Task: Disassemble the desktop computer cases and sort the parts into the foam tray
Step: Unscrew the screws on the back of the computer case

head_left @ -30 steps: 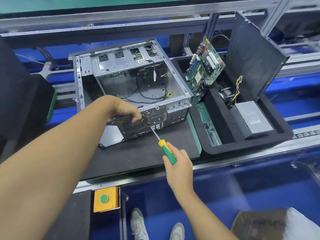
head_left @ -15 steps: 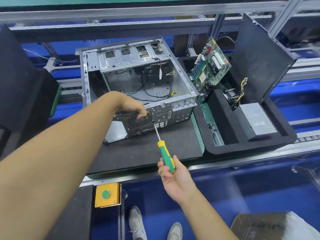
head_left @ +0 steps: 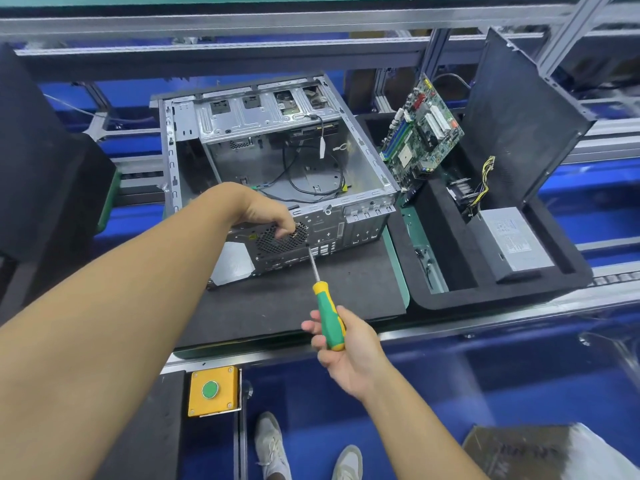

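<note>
Aluminium frame rails point(head_left: 242, 19) overhead; blue floor point(head_left: 450, 393) below; black bench mat point(head_left: 277, 306); yellow button box point(head_left: 213, 389) at front edge.

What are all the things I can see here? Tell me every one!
computer case: one, silver, open, middle
screwdriver: one, green and yellow, tip at the case's back
foam tray: one, black, right of the case
circuit board: one, green, leaning in the tray
power box: one, grey, lying in the tray
panel: one, black, upright in the tray
button box: one, yellow, green button, front edge
shoes: two, pale, on the floor
left hand: one, grips the case's back
right hand: one, holds the screwdriver
</note>
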{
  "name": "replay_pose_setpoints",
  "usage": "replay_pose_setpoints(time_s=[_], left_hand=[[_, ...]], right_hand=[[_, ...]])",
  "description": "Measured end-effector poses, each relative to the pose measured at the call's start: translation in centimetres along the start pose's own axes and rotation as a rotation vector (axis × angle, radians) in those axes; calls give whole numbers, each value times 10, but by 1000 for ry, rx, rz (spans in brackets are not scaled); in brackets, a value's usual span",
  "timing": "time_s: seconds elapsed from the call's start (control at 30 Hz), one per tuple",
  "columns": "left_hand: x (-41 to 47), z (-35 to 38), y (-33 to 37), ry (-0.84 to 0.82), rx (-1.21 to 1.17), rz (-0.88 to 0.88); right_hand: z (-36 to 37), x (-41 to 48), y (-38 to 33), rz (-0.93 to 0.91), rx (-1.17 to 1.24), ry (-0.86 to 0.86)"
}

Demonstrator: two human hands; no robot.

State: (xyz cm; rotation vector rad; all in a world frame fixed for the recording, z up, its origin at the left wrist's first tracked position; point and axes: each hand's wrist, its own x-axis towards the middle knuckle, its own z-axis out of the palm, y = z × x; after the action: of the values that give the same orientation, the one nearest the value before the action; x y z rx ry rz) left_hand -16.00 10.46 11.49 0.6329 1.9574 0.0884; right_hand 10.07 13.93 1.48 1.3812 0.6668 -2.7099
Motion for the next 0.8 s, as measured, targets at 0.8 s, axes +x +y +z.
replay_pose_setpoints(time_s=[0.8], left_hand=[[-3, 1, 2, 12, 21, 58]], right_hand=[[0, 11, -30, -219, -740, 139]])
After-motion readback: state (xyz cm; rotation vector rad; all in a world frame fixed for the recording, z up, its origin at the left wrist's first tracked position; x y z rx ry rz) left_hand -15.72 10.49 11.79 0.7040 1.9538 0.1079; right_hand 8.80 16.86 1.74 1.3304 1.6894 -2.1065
